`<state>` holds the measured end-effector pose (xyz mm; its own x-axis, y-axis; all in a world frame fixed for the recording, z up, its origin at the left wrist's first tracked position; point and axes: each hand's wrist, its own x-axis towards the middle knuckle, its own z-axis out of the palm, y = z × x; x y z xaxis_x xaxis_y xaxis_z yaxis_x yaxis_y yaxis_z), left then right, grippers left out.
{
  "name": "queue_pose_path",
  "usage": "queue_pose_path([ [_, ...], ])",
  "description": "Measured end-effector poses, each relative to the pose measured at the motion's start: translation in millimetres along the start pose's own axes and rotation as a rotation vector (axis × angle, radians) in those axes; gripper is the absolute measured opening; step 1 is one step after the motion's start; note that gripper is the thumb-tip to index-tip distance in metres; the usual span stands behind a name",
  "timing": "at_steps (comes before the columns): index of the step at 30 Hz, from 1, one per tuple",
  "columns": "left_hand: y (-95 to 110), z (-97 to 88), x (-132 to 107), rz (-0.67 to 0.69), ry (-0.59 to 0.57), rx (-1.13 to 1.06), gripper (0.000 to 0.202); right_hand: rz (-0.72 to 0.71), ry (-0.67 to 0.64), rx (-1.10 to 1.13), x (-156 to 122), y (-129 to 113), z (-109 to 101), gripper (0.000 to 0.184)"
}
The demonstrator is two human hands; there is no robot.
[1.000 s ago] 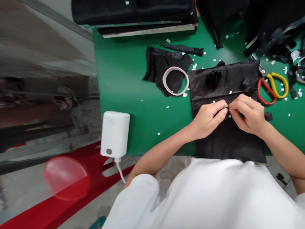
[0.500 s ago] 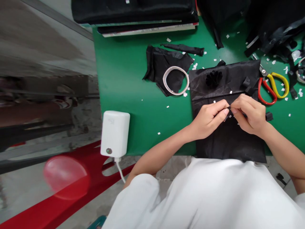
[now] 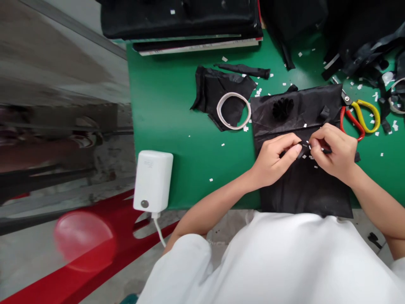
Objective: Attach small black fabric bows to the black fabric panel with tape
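Observation:
A black sheet of fabric (image 3: 303, 190) lies on the green table (image 3: 177, 109) right in front of me. My left hand (image 3: 276, 158) and my right hand (image 3: 332, 152) meet above its middle, fingertips pinched together on a small dark piece with white bits that is too small to name. A black pleated flower (image 3: 282, 108) sits on the sheet's far part. Small white paper bits are scattered on the fabric near my fingers.
A ring of white tape (image 3: 233, 110) lies on a black scrap (image 3: 218, 90) to the left. Red and yellow scissors (image 3: 359, 115) lie at the right. Stacked black fabric (image 3: 180, 19) is at the back, a white power adapter (image 3: 152, 181) at the table's near-left edge.
My hands stay pinched together over the sheet; the fingers have shifted slightly and more white bits lie on the fabric beside them. The view has drifted a little.

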<state>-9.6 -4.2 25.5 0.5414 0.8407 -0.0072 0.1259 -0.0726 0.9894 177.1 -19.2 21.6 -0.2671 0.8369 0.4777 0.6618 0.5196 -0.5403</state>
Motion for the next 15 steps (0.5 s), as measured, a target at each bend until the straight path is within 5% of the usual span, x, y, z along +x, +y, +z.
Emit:
queue_pose_path([
  [8,-2.4,1.7,-1.8,-0.095,0.142,-0.071,0.028,-0.023,0.052,0.019,1.1,5.6,-1.9,0.017],
  [15,-6.9,7.0,0.1,-0.100,0.219,-0.084,0.022,0.015,0.067,-0.178,8.2,14.0,-3.8,0.010],
])
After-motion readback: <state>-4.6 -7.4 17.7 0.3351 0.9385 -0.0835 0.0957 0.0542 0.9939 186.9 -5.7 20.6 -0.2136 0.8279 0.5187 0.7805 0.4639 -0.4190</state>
